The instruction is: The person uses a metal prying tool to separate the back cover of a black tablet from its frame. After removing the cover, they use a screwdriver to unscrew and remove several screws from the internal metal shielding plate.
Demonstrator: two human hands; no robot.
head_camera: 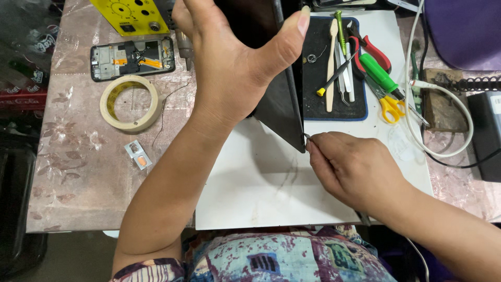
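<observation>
My left hand (237, 62) grips a large black flat device (282, 104), a tablet or screen panel, and holds it tilted on edge above a white work board (261, 188). The thumb lies across its dark face. My right hand (349, 167) pinches a thin metal tool (307, 136) whose tip touches the lower corner of the black device. The rest of the tool is hidden in the fist.
A black mat (334, 99) holds a toothbrush, tweezers and screwdrivers. Beside it lie red pliers (373, 49), yellow scissors (391, 107) and a white cable (443, 94). On the left sit a tape roll (130, 102), an opened phone frame (133, 57) and a yellow panel (130, 15).
</observation>
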